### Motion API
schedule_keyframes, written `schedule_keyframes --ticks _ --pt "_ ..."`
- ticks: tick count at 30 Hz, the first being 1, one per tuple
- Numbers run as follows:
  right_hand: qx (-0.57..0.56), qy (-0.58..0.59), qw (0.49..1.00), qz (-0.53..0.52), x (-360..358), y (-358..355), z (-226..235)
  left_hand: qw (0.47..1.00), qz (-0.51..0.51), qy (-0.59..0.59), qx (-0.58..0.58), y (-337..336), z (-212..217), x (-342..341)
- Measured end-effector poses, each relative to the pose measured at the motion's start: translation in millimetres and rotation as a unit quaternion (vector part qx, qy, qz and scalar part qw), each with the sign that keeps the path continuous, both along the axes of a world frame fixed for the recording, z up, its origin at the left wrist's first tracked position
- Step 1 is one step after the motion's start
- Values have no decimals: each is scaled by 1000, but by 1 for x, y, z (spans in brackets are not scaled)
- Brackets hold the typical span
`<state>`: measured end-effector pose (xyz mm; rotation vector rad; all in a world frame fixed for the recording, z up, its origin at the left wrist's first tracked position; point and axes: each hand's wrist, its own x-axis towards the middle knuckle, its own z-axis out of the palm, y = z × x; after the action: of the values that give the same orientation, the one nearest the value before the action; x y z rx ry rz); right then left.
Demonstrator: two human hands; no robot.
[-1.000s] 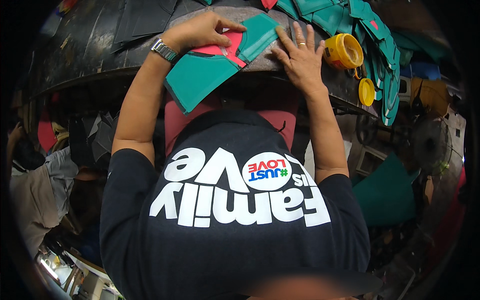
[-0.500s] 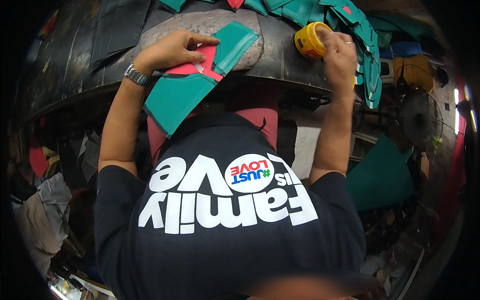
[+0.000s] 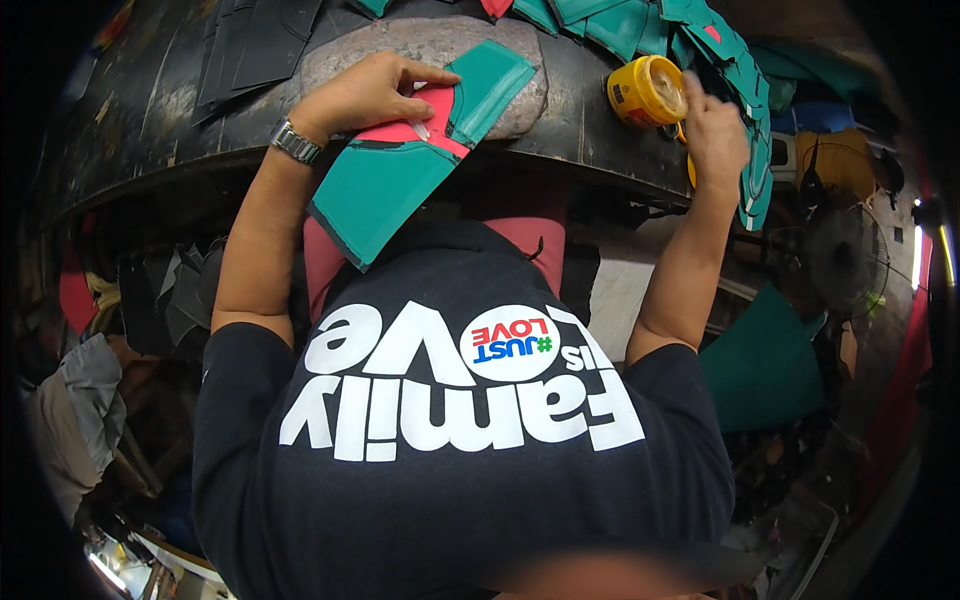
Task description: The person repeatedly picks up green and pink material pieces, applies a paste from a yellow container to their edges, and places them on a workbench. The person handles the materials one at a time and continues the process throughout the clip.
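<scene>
My left hand (image 3: 368, 98) grips a flat panel of green and red sheet material (image 3: 385, 190) with dark edging, its thumb and index finger on the red part. A small whitish strip lies on the red near the thumb. The panel's upper end lies over a flat stone slab (image 3: 335, 62), and its lower end juts past the table edge towards me. My right hand (image 3: 718, 138) is at the right rim of a yellow tub (image 3: 632, 95) holding a pale, creamy substance. Its fingers are curled; whatever they may hold is hidden.
Overlapping green pieces (image 3: 605, 30) line the far side and right end of the dark curved table (image 3: 575, 130). Black sheets (image 3: 262, 50) are stacked at the far left. A fan (image 3: 850, 250) stands to the right, near a green sheet (image 3: 765, 365) below table height.
My right hand has come out of the tub's mouth to its right rim, uncovering the pale contents. The left hand keeps its hold on the panel. The whole view has shifted slightly.
</scene>
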<state>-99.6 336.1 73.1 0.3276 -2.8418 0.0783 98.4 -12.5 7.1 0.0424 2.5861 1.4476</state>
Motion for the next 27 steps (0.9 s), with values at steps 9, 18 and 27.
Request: schedule_keyframes --ticks 9,18,27 --pt "-341 -214 851 338 72 -76 -74 1000 5 8 -24 3 6 1" --pt "-13 -10 961 278 100 -117 -103 1000 10 -15 -1 2 5 1" --pt "-10 -24 931 363 94 -147 -99 999 4 20 27 -2 -7 0"
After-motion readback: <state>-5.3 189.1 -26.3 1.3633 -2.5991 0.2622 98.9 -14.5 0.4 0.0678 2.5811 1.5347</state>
